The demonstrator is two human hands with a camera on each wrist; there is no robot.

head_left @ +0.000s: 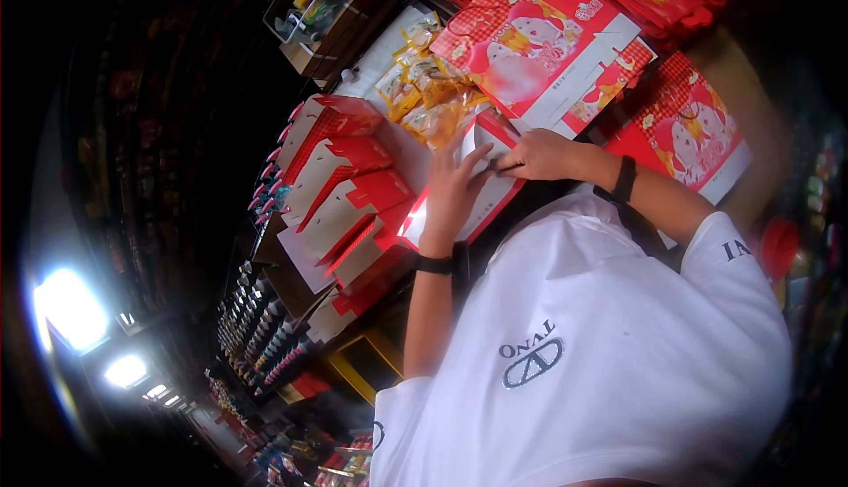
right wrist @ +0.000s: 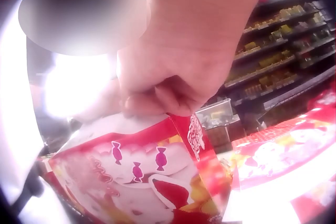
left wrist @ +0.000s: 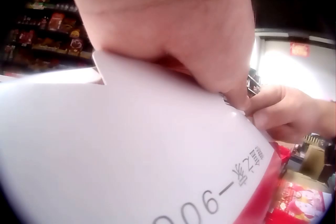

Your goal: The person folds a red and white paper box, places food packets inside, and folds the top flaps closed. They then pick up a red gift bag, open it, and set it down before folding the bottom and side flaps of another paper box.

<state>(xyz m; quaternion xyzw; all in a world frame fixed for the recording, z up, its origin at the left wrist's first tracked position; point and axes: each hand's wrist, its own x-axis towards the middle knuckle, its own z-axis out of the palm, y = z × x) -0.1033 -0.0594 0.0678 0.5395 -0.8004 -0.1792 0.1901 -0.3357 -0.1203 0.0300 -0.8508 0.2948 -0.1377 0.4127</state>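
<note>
A red-and-white printed carton box (head_left: 491,208) stands close to the person's body, its top edges under both hands. In the left wrist view its white panel (left wrist: 157,145) carries grey lettering; the right wrist view shows a printed face (right wrist: 126,176) with purple candies. Fairly straight, the fingers of the left hand (head_left: 449,194) lie across the box top, the hand overlapping the panel's upper edge. The right hand (head_left: 541,155) pinches the box's upper edge with curled fingers, right beside the left fingertips. The left fingertips are partly hidden behind the panel.
Several opened red-and-white boxes (head_left: 340,178) stand in a row at the left. Yellow-wrapped packets (head_left: 424,85) lie beyond the hands. Flat printed cartons (head_left: 539,45) are stacked at the upper right, another flat carton (head_left: 685,129) below them. A clear-sided bin (head_left: 314,10) stands farther back.
</note>
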